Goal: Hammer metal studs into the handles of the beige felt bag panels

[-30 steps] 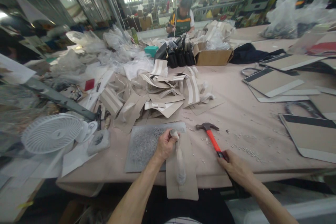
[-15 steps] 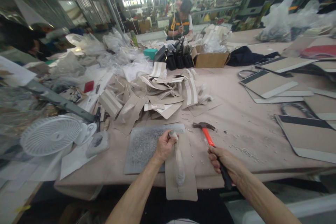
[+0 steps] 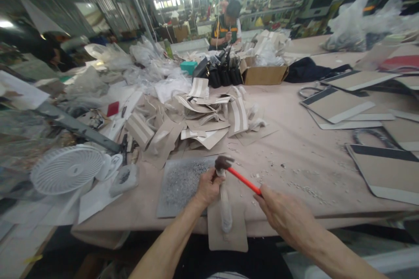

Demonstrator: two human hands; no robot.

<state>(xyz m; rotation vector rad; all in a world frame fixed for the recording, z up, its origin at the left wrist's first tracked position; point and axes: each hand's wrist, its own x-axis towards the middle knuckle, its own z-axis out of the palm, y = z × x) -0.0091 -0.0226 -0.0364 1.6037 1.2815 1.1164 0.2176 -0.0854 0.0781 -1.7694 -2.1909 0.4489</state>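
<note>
My left hand [image 3: 209, 186] is closed round the top end of a pale, plastic-wrapped handle [image 3: 225, 213]. That handle lies along a beige panel [image 3: 240, 231], which overhangs the table's front edge. In my right hand [image 3: 273, 209] is the grip of a hammer [image 3: 244, 178] with an orange shaft. Its dark head is right over the wrapped handle's top end, beside my left fingers; whether they touch is unclear. A grey, speckled slab [image 3: 181, 185] lies flat at the left, partly under my left hand.
Beige pieces [image 3: 209, 137] are heaped behind the slab. A white fan [image 3: 67, 170] lies at the left. Flat panels [image 3: 386, 170] are at the right, with small bits scattered nearby. A cardboard box [image 3: 263, 75] and a seated person [image 3: 227, 30] are farther back.
The hammer has swung left, bringing its head from the bare table to above the wrapped handle's top end. My right hand has turned with it. My left hand keeps its hold.
</note>
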